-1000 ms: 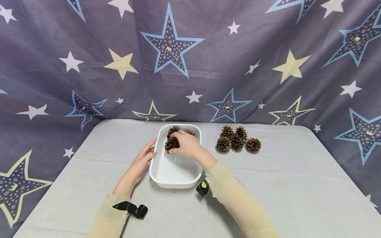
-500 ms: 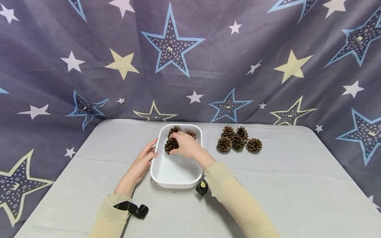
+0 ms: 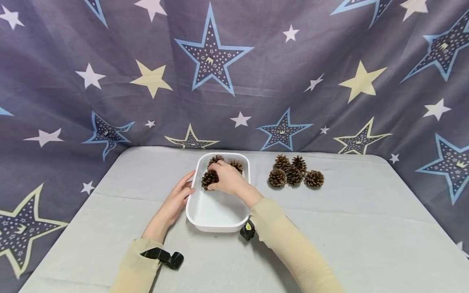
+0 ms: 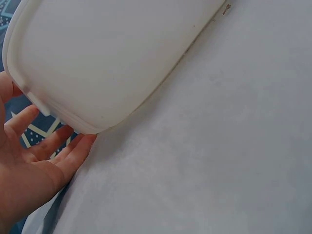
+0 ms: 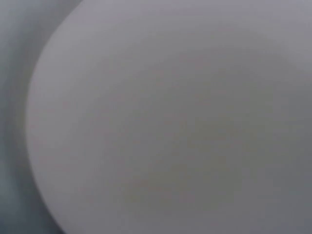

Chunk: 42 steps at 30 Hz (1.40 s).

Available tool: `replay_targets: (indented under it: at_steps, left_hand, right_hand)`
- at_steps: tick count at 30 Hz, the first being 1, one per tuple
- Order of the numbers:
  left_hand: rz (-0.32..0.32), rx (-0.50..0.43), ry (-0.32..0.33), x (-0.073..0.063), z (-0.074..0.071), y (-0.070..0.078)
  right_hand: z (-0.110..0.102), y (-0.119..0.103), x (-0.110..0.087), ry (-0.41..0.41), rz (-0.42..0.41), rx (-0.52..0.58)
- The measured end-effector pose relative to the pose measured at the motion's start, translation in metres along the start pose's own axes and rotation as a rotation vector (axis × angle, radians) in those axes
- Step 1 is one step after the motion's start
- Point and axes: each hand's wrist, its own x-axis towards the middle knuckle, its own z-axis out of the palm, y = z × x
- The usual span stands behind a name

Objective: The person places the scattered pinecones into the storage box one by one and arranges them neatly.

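A white plastic tub [image 3: 220, 228] stands on the table with several brown pine cones at its far end. My right hand [image 3: 229, 179] reaches over the right rim and grips one pine cone [image 3: 209, 180] near the left wall. Behind it in the tub sit another pine cone [image 3: 216, 159] and a pine cone [image 3: 236, 165] at the back right, both partly covered by the hand. Along the tub's left wall my left hand [image 3: 176, 199] rests its extended fingers [image 4: 75, 151] against the outside. The right wrist view holds only a blurred, pale, curved surface.
To the right of the tub a loose group of pine cones [image 3: 294, 176] lies on the grey-white tablecloth [image 3: 359, 228]. A dark curtain [image 3: 256, 93] printed with stars hangs behind the table's far edge.
My right hand has shifted slightly left with the pine cone, and more of the back right cone shows. The left hand stays at the tub's side.
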Motion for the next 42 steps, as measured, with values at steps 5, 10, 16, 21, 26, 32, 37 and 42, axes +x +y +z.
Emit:
replay_targets:
  at_steps: [5, 10, 16, 21, 26, 32, 37, 42]
  left_hand:
    - [-0.001, 0.002, 0.003, 0.0002, -0.0002, 0.0008]
    - [-0.002, 0.002, 0.003, 0.0003, 0.0, 0.0013]
    - [-0.005, 0.006, 0.003, 0.0005, 0.0001, 0.001]
    - [0.0, -0.001, -0.002, 0.0, 0.0002, 0.0009]
    - [0.001, -0.005, -0.001, -0.0003, 0.0001, 0.0014]
    - [0.002, 0.0, 0.0, 0.0, 0.0002, 0.0004]
    - [0.003, 0.002, -0.001, 0.0004, 0.0004, -0.001]
    - [0.0, 0.008, 0.005, 0.0008, 0.0006, -0.0025]
  right_hand:
    - [0.0011, -0.0002, 0.0015, 0.0, 0.008, -0.036]
    - [0.0026, 0.0006, 0.0013, -0.03, 0.018, -0.064]
    - [0.0047, 0.0013, 0.001, -0.018, 0.011, -0.046]
    - [0.0062, 0.0016, 0.0018, -0.008, 0.011, -0.063]
    - [0.0063, 0.0016, 0.0028, -0.004, 0.01, -0.078]
    - [0.0062, 0.0019, 0.0031, -0.003, 0.003, -0.052]
    - [0.0063, 0.0024, 0.0024, -0.008, 0.008, -0.032]
    - [0.0054, 0.0022, -0.0002, 0.005, 0.006, -0.038]
